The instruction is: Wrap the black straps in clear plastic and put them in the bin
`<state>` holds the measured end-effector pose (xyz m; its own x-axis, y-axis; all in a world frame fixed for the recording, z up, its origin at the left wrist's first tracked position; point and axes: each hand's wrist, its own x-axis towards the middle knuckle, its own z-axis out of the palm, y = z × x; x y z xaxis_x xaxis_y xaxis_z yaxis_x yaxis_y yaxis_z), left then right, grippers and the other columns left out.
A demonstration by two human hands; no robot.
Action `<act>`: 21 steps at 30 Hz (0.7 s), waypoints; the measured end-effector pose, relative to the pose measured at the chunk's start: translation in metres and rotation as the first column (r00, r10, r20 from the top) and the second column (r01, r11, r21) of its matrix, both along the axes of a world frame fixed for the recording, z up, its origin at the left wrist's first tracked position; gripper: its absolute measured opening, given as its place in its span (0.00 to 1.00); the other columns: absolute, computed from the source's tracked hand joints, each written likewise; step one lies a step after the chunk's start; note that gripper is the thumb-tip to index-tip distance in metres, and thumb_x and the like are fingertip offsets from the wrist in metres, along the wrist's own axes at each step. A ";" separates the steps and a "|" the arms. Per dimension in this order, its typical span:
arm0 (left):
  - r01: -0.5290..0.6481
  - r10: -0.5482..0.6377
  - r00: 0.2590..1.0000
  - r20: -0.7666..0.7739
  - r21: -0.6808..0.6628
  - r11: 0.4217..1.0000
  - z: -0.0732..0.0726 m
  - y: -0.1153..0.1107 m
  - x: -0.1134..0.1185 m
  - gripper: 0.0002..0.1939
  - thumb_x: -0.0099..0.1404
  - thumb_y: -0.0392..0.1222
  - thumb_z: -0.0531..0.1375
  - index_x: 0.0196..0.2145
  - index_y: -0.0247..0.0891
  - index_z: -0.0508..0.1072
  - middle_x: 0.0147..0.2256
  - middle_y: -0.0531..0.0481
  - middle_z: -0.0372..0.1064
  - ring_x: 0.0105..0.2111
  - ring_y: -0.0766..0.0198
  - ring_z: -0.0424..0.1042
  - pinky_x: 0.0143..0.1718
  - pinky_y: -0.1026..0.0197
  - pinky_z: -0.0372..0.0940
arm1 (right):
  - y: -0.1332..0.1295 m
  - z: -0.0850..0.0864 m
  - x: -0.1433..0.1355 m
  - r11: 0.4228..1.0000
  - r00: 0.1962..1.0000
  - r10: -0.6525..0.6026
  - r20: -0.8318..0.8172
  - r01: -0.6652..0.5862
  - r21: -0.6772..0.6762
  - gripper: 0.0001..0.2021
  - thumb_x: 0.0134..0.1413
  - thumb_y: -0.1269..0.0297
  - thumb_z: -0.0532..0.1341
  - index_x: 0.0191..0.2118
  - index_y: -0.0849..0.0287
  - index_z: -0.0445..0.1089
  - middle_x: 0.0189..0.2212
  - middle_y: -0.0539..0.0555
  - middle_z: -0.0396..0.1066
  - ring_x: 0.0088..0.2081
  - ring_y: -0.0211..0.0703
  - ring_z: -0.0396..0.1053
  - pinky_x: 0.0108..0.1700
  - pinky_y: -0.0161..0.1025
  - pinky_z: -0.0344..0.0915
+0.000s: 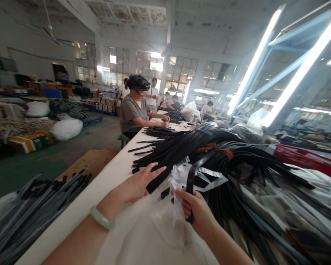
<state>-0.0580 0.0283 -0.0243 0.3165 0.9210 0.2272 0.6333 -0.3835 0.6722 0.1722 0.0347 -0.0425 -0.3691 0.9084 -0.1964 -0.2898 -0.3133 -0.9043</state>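
My left hand [139, 183] lies flat, fingers apart, on the ends of a pile of black straps [182, 147] on the long white table [79, 206]. A green bangle is on that wrist. My right hand [196, 209] is closed on one black strap [191, 176] that loops up toward the heap of black straps [253, 173] on the right. A clear plastic bag [157, 232] lies crumpled between my forearms and against my right hand.
A co-worker [134, 110] sits at the far end of the table with more straps. Bagged straps [30, 209] lie at the lower left beside a cardboard box [91, 162]. A red crate [306, 158] stands at right. White sacks and other people fill the background.
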 end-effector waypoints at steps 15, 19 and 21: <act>0.149 -0.186 0.969 0.159 0.224 0.963 0.008 -0.012 0.045 0.27 0.55 0.45 0.66 0.53 0.45 0.70 0.57 0.41 0.57 0.54 0.49 0.61 0.56 0.53 0.57 | 0.016 0.000 0.006 0.969 0.972 -0.182 -0.150 0.203 0.141 0.20 0.40 0.52 0.71 0.34 0.64 0.73 0.13 0.38 0.44 0.16 0.28 0.39 0.17 0.29 0.41; -0.068 -0.026 0.860 0.510 0.165 0.984 0.014 -0.008 0.045 0.12 0.63 0.46 0.58 0.26 0.38 0.74 0.39 0.46 0.68 0.35 0.61 0.67 0.40 0.61 0.63 | 0.017 0.000 0.007 0.939 0.950 -0.308 -0.049 0.312 0.144 0.19 0.38 0.52 0.71 0.29 0.64 0.72 0.13 0.40 0.46 0.16 0.28 0.41 0.17 0.30 0.41; -0.219 0.114 0.652 0.749 0.041 0.975 0.013 -0.001 0.036 0.18 0.64 0.51 0.56 0.23 0.37 0.70 0.31 0.49 0.67 0.29 0.64 0.64 0.32 0.64 0.60 | 0.016 0.000 0.008 0.932 0.943 -0.332 0.036 0.322 0.165 0.19 0.37 0.51 0.71 0.27 0.63 0.70 0.13 0.40 0.46 0.16 0.28 0.41 0.17 0.30 0.39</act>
